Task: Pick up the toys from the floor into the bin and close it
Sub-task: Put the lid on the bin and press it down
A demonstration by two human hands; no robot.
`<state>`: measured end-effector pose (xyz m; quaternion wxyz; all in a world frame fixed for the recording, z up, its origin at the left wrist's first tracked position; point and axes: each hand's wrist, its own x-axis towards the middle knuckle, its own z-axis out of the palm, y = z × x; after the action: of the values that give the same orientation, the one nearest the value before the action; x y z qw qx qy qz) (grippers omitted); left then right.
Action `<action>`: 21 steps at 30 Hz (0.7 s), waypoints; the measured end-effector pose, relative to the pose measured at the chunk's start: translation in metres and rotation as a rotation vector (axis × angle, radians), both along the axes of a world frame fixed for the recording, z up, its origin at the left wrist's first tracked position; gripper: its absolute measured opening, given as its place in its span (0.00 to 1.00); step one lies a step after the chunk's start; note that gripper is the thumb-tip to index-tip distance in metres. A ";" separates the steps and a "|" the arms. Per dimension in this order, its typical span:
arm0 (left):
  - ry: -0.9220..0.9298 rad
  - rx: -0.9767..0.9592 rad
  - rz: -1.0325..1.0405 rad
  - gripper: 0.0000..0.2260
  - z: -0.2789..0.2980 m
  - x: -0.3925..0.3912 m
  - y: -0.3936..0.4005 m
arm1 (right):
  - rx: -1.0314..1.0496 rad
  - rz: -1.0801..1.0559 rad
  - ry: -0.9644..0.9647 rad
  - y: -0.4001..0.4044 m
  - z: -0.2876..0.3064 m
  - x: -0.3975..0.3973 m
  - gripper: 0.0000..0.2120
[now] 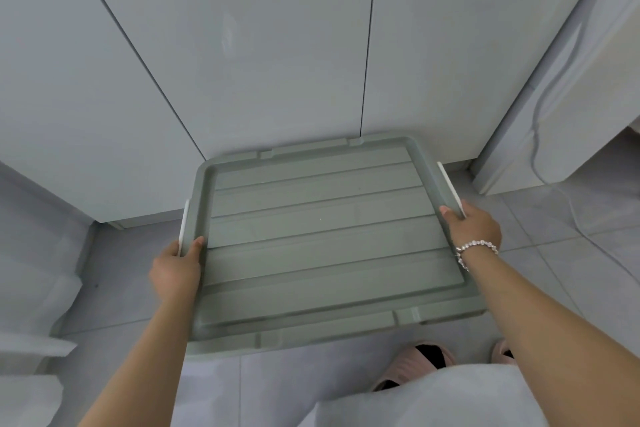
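Observation:
A grey-green ribbed bin lid (318, 239) fills the middle of the view and hides whatever lies under it; the bin itself and any toys are out of sight. White latch handles run along its left side (183, 225) and right side (450, 189). My left hand (176, 269) grips the lid's left edge at the white handle, thumb on top. My right hand (474, 227), with a bead bracelet on the wrist, grips the right edge at the other handle.
White cabinet doors (242, 62) stand right behind the lid. A white appliance with a cable (568, 107) is at the right. White shelving (31, 305) sits at the left. My feet in pink slippers (419, 362) stand on the grey tiled floor (568, 236).

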<state>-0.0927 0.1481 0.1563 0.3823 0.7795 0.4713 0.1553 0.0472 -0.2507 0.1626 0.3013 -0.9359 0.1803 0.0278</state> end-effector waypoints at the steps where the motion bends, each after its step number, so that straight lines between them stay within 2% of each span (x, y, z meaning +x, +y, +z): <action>1: -0.004 -0.031 -0.027 0.12 0.000 -0.002 0.002 | 0.047 0.029 0.020 -0.004 0.000 -0.001 0.24; 4: 0.038 -0.090 -0.153 0.13 0.000 -0.016 0.006 | 0.170 0.100 0.164 -0.013 0.002 -0.010 0.30; 7: 0.066 -0.113 -0.217 0.11 0.000 -0.032 0.009 | 0.169 0.102 0.271 -0.010 0.000 -0.021 0.33; 10: 0.049 -0.163 -0.168 0.12 0.002 -0.042 0.015 | 0.147 0.087 0.331 -0.004 -0.001 -0.030 0.35; 14: 0.025 -0.177 -0.074 0.13 0.005 -0.071 0.041 | 0.095 0.220 0.386 0.021 0.002 -0.046 0.39; 18: 0.141 -0.061 -0.058 0.13 0.009 -0.109 0.091 | 0.079 0.389 0.381 0.070 -0.002 -0.068 0.43; 21: 0.230 -0.017 -0.018 0.19 0.005 -0.143 0.125 | 0.099 0.523 0.378 0.110 -0.005 -0.087 0.46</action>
<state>-0.2356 0.2726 0.1618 0.3336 0.7930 0.5065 0.0574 -0.0400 -0.1405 0.1578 0.2902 -0.9131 -0.0148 0.2861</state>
